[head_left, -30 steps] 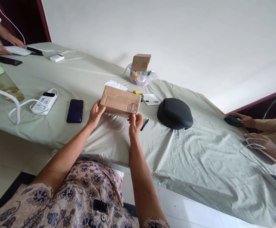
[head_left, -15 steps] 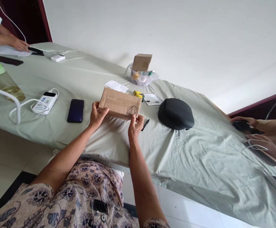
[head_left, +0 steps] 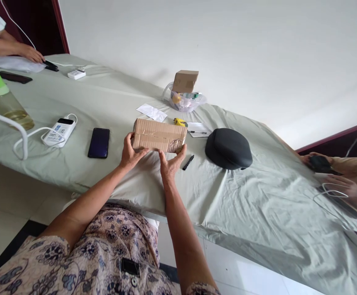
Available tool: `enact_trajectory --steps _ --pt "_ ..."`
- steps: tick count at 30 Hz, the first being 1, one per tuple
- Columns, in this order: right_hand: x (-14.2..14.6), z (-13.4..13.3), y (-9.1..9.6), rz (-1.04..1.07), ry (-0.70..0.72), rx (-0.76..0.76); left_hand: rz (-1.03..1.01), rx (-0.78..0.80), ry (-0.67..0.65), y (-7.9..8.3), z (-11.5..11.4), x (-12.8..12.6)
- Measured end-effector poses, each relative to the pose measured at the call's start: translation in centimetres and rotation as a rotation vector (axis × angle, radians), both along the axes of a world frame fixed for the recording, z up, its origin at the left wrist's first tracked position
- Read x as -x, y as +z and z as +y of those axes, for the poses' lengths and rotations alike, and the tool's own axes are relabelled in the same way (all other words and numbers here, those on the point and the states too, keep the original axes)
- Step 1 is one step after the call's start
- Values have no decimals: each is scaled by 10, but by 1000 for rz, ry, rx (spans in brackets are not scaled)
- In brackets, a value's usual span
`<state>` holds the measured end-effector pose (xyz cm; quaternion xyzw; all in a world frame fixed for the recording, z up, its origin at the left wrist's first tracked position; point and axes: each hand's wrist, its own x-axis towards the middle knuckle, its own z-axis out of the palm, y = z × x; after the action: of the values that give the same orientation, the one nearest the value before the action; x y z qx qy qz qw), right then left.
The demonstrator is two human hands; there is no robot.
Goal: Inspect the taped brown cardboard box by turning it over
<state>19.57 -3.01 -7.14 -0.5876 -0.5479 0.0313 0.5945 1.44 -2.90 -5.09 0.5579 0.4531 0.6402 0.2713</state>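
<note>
A brown cardboard box [head_left: 156, 135] with clear tape and dark scribbles at its right end is held between my two hands. My left hand [head_left: 132, 153] grips its left end, thumb along the near lower edge. My right hand [head_left: 170, 162] grips the right end, thumb also on the near edge. Fingers behind the box are partly hidden. Just right of my right hand a black pen [head_left: 188, 162] lies on the cloth. Beyond the box are a yellow tape measure [head_left: 180, 122] and a white paper with a pen [head_left: 198, 130].
A black case [head_left: 228, 148] lies to the right, a phone [head_left: 98, 142] and white power bank [head_left: 59, 132] to the left. Farther left stands a green-lidded bottle [head_left: 4, 100]. A clear basket [head_left: 186, 103] holding another box is by the wall. Other people's hands work at both ends.
The box has tilted, showing more of its near side, and shifted slightly right. My right hand has changed its grip, its thumb moving left along the near edge.
</note>
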Motion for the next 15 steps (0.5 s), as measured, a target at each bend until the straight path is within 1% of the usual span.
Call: enact_trajectory --steps 3,7,12,15 --pt "4 0 -2 -15 -56 -22 19 30 48 -1 -2 -4" --pt "5 1 -4 -34 -72 42 59 27 88 -2 -1 -4" --pt "-1 1 2 122 6 20 17 -24 62 0 2 3" --pt "-7 1 8 241 -1 -26 -54 -46 83 1 5 8"
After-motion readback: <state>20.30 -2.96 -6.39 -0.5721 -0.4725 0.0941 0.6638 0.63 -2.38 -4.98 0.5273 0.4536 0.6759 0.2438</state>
